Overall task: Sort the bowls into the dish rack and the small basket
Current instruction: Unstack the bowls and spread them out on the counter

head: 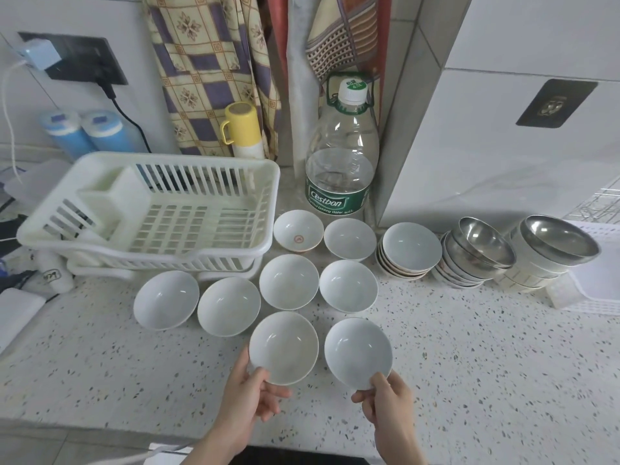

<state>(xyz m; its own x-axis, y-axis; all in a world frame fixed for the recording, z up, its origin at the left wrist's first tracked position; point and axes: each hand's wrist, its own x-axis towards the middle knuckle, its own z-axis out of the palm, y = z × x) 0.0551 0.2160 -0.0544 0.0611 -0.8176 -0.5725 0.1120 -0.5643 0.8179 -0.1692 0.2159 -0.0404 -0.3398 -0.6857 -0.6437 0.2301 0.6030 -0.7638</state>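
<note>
My left hand point(250, 396) grips the near rim of a white bowl point(283, 347). My right hand point(389, 402) pinches the near rim of a second white bowl point(357, 352) beside it. Several more white bowls lie spread on the counter, among them one at the left point(166, 299) and one with a red mark inside point(298, 235). A stack of white bowls point(411, 251) stands to the right. Beyond it are stacked steel bowls point(479, 250) and a steel bowl on white ones point(558, 243). The empty white dish rack point(265, 182) sits at the back left.
A large water bottle point(340, 162) and a yellow mug point(241, 124) stand at the back. A white basket point(597, 300) lies at the right edge, partly out of view. A white box point(16, 313) and cables sit at the left. Speckled counter point(469, 364) stretches in front.
</note>
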